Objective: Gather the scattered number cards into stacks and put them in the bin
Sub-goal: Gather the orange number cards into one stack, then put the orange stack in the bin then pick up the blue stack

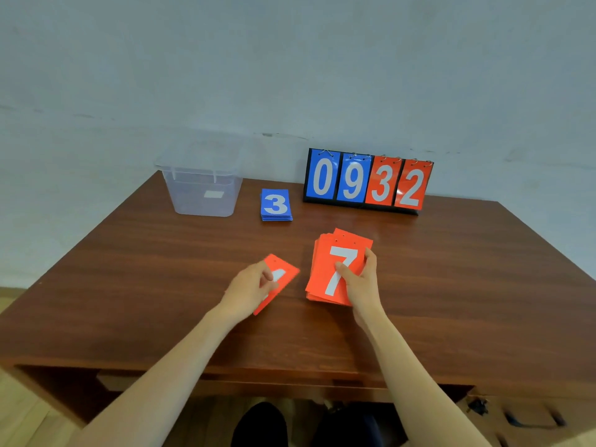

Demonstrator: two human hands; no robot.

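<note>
My right hand [359, 280] grips a loose stack of red number cards [325, 272] with a white 7 on top, thumb pressed on the face, the stack tilted above the table. My left hand [250, 288] pinches a single red card [283, 275] just left of that stack; its number is mostly hidden by my fingers. A neat stack of blue cards [275, 204] showing a 3 lies on the table further back. The clear plastic bin [201, 185] stands at the back left, and nothing shows inside it.
A flip scoreboard [367, 182] reading 0 9 3 2 stands at the back right against the wall. The brown wooden table [129, 285] has its front edge near my body, with drawers below on the right.
</note>
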